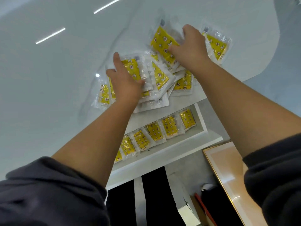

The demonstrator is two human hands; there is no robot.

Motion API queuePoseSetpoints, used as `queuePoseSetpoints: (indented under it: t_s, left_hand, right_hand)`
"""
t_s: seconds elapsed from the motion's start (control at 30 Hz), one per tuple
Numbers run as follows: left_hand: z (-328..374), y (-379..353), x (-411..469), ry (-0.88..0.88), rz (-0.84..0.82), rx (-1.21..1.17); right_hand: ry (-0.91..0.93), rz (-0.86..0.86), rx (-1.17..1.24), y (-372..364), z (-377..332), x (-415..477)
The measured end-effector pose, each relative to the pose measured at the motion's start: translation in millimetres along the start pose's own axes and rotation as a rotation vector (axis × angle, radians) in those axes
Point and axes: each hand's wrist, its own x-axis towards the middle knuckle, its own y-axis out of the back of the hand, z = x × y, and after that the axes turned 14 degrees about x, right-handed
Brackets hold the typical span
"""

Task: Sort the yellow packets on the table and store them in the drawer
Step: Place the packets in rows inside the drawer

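Note:
A loose pile of yellow packets in clear wrappers lies on the white table near its front edge. My left hand lies flat on the left part of the pile, fingers spread over a packet. My right hand lies on the far packets with fingers stretched out, between one yellow packet and another at the far right. Below the table edge the white drawer stands pulled out, with a row of several yellow packets lined up inside.
A light wooden panel with a gold edge stands at the lower right beside the drawer. Dark trouser legs and a grey floor show under the drawer. The table's rounded right corner lies just past the pile.

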Motion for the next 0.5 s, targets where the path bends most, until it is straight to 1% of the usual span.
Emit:
queuePoseSetpoints:
  t_s: [0.13,0.23,0.27,0.33,0.4,0.43,0.5]
  left_hand:
    - [-9.8,13.2,1.5,0.135,0.006,-0.229]
    - [-18.1,22.7,1.5,0.177,0.055,-0.359]
    - [-21.0,24.9,1.6,0.176,0.057,-0.386]
    - [-26.4,28.9,0.0,0.163,0.048,-0.450]
    - [-31.6,32.4,-2.0,0.155,0.039,-0.510]
    - [-33.4,35.0,-3.9,0.151,0.036,-0.537]
    - [-38.1,40.2,-6.9,0.138,0.014,-0.574]
  right_hand:
    - [-0.158,0.042,0.489,6.0,15.2,-21.1]
    - [-0.270,0.103,0.569,9.1,23.2,-30.3]
    - [-0.305,0.112,0.625,10.8,25.2,-32.3]
    - [-0.372,0.075,0.785,13.7,28.6,-35.8]
    - [-0.371,0.034,0.894,14.9,29.8,-41.6]
    - [-0.351,0.046,0.892,14.1,30.3,-43.9]
    - [-0.294,0.132,0.835,12.6,26.7,-49.3]
